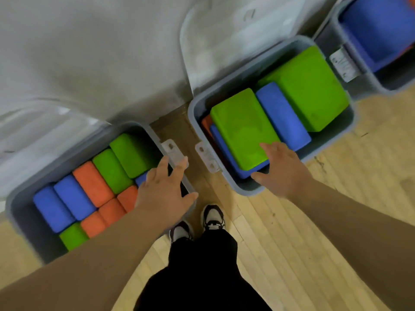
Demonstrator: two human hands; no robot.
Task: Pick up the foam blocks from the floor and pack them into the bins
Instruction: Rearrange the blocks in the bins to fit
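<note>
- Step in hand: seating the packed blocks. No foam block lies on the visible wooden floor (pixel 292 243), so pick-up looks finished for this patch — a judgement from this view only.
- Right hand (pixel 278 169): wide and flat, fingers straight, holding nothing. Fingertips rest on the near end of the green block (pixel 242 129), which lies on top in the middle bin (pixel 247 189).
- Left hand (pixel 164 189): fingers spread and straight, holding nothing. It is over the near right corner of the left bin (pixel 134 125); contact with blocks or rim cannot be determined.
- Left bin contents: a tight layer of blue blocks (pixel 54 207), orange blocks (pixel 93 182) and green blocks (pixel 132 153), set side by side.
- Middle bin contents: the green block rests on a blue one below it, with an orange edge showing at the left; a blue block (pixel 281 115) sits beside it, and a large green block (pixel 312 88) lies tilted at the far right.
- A third bin (pixel 381 86) at the far right holds more blocks, one a broad blue block (pixel 377 28).
- Next move, as judged: press the top green block level, then look for further blocks — the tilted one may need resetting before a lid fits.
- Materials: matte, slightly pitted foam, rectangular with rounded edges. Bins are grey smooth plastic with rounded corners and pale latches (pixel 207 157).
</note>
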